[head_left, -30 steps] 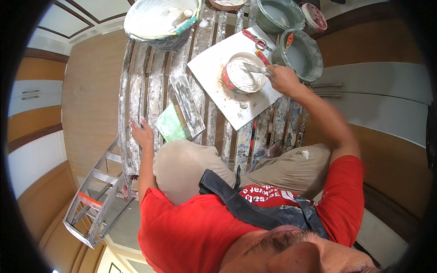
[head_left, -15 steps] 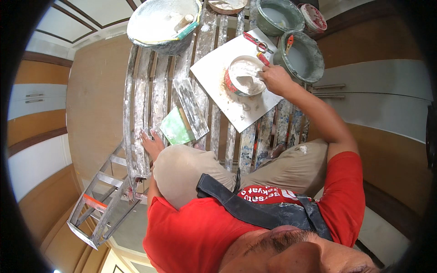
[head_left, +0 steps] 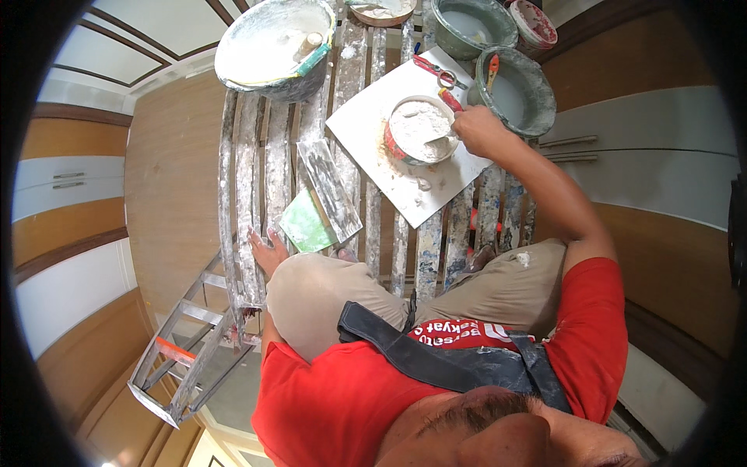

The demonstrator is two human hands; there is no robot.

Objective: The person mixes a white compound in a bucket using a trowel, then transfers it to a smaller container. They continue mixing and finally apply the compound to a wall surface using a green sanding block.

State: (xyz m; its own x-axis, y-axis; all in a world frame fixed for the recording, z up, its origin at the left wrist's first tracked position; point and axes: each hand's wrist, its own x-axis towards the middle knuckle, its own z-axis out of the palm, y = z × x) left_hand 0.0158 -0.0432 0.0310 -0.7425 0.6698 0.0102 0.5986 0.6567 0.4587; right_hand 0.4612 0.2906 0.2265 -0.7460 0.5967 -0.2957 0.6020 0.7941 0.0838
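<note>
My right hand [head_left: 484, 131] is closed around a putty knife with a red handle [head_left: 450, 100]. Its blade [head_left: 440, 145] dips into white powder or paste at the right side of a small round tub [head_left: 395, 149] with a red outer wall. Beneath the tub lies a white square board [head_left: 359, 124], smudged and crumbed. My left hand [head_left: 269, 252] rests with fingers apart on the slatted bench [head_left: 249, 187], near my left knee. Close by are a green sheet [head_left: 308, 222] and a long, plaster-smeared flat plate [head_left: 330, 191] lying against it.
A large bucket [head_left: 272, 48] with white residue stands far left on the bench. Far right are two green buckets of cloudy water [head_left: 510, 101], one with an orange-handled brush [head_left: 493, 70]. A red-handled tool [head_left: 426, 64] lies on the board. An aluminium ladder [head_left: 187, 342] stands left.
The putty knife's blade has moved from the tub's middle to its right side, and the white contents show more openly. My left hand stays on the bench. The whole view has shifted slightly.
</note>
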